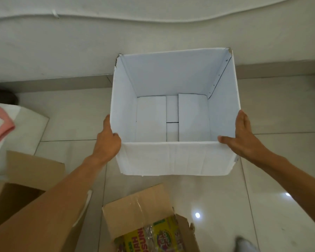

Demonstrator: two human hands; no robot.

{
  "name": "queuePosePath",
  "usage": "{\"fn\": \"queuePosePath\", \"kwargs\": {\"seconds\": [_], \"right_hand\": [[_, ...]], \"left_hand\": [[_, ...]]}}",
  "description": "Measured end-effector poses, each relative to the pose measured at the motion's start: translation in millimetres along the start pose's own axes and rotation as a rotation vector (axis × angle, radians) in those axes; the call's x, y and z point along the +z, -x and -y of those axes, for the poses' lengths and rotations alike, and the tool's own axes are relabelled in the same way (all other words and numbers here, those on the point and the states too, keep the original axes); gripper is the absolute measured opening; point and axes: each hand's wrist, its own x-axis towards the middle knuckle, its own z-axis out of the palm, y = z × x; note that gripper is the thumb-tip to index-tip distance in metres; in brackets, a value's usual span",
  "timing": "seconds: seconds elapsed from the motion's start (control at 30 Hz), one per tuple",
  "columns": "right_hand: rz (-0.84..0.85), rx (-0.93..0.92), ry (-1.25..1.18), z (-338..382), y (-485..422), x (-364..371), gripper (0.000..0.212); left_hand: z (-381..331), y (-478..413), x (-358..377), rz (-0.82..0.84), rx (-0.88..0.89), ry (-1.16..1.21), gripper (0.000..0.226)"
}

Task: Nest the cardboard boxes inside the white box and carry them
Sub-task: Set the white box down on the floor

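Note:
A large open white box (173,157) fills the middle of the head view, held above the tiled floor. Nothing lies inside it; only its folded bottom flaps show. My left hand (107,140) grips its near left corner and my right hand (242,139) presses on its near right corner, thumb over the rim. A brown cardboard box (140,208) with a yellow printed flap lies on the floor below the white box. Another brown cardboard box (25,180) sits at the lower left, partly behind my left forearm.
A white wall (62,42) rises just behind the white box. At the left edge a white cushion-like object (24,128) carries a pink cloth (0,128). Glossy floor tiles (262,197) stretch to the right. A grey shoe tip (244,244) shows at the bottom.

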Motion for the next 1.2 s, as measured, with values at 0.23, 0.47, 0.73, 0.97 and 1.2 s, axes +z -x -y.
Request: {"fn": "queuePosePath", "kwargs": {"seconds": [0.23, 0.47, 0.73, 0.97, 1.2], "right_hand": [[-0.027, -0.023, 0.038, 12, -35, -6, 0.108], [-0.06, -0.055, 0.062, 29, -62, -20, 0.105], [-0.072, -0.039, 0.032, 34, -64, -27, 0.105], [-0.33, -0.183, 0.179, 70, -18, -13, 0.085], [-0.066, -0.548, 0.236, 164, 51, 84, 0.065]], "left_hand": [[-12, -33, -3, -0.008, 0.012, 0.0, 0.066], [-23, -61, -1, -0.016, 0.037, 0.011, 0.064], [-30, -69, -4, 0.026, 0.05, -0.023, 0.057], [-9, -26, -28, -0.091, 0.054, 0.067, 0.075], [53, 65, -66, -0.265, 0.011, 0.106, 0.044]]}}
